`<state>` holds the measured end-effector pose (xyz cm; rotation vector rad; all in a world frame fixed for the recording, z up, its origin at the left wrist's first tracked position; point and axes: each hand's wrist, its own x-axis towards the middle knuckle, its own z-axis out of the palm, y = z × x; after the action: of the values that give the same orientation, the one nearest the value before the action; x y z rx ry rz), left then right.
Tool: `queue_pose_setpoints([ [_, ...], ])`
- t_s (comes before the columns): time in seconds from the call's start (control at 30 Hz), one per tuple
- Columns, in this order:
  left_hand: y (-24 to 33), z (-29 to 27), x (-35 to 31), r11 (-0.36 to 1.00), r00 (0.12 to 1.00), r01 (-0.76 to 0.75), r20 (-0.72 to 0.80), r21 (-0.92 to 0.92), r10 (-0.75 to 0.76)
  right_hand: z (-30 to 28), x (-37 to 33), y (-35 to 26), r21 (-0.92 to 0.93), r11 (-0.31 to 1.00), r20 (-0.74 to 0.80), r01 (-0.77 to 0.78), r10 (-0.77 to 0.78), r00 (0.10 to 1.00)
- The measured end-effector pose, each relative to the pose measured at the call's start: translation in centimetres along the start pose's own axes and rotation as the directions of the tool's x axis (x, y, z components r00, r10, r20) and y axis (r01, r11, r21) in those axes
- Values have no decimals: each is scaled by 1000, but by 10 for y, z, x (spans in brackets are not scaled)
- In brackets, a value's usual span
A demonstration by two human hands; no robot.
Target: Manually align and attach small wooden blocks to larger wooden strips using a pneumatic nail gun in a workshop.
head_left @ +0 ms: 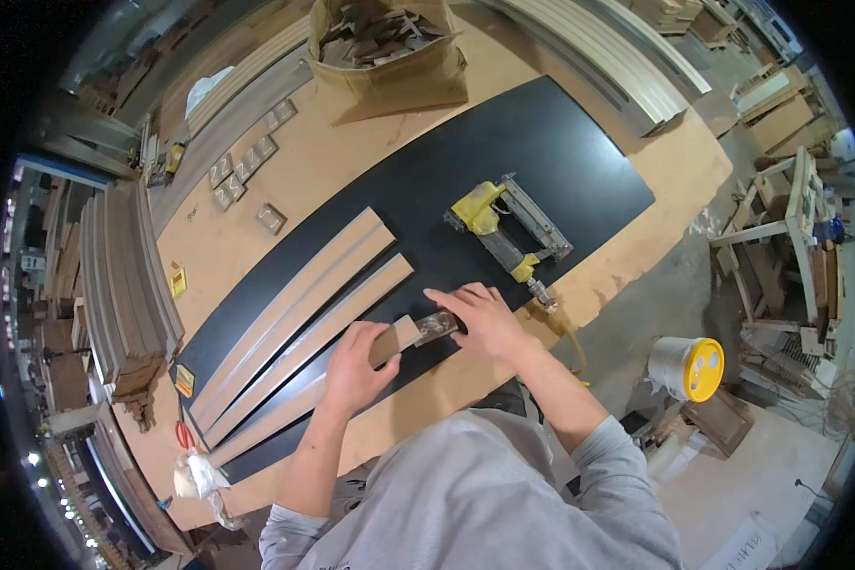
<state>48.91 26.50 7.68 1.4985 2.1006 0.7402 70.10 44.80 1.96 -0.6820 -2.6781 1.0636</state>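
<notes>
Three long, slim wooden strips lie fanned out on a black panel (pixel 579 133). My left hand (pixel 356 366) grips the end of the nearest strip (pixel 274 411), fingers on its far side and thumb on its near side. Against that strip's end sits a small, shiny grey flat piece (pixel 434 327). My right hand (pixel 484 321) pinches this piece at its right end; part of it is hidden under the fingers. Beyond the right hand, a yellow and grey nail gun (pixel 503 228) rests on the panel, its hose running off the near edge. The middle strip (pixel 318 339) and the far, wider strip (pixel 299 309) lie untouched.
Several small square pieces (pixel 240 169) sit on the tan tabletop (pixel 323 161) at far left. A sack of wood scraps (pixel 399 81) stands at the back. Red-handled pliers (pixel 184 435) lie at the left edge. A yellow-lidded bucket (pixel 703 370) stands on the right.
</notes>
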Motion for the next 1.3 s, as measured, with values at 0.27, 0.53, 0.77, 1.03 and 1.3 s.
queue_pose_setpoints([
  [0.27, 5, 46, 21, 997, 999, -40, -25, 70, 42, -4, 14, 20, 92, 994, 66, 62, -69, 995],
  [0.53, 10, 59, 28, 987, 996, 26, 75, 158, -38, -10, 21, 29, 142, 987, 108, 77, -93, 990],
  [0.77, 10, 58, 31, 988, 997, 4, 73, 153, -15, -11, 24, 36, 149, 981, 122, 121, -139, 983],
  [1.03, 15, 60, 29, 984, 997, 13, 71, 179, -26, -13, 27, 33, 149, 984, 171, 95, -120, 978],
  [1.3, 20, 62, 31, 940, 996, 31, 72, 339, -59, -8, 26, 30, 79, 993, 136, 92, -103, 985],
])
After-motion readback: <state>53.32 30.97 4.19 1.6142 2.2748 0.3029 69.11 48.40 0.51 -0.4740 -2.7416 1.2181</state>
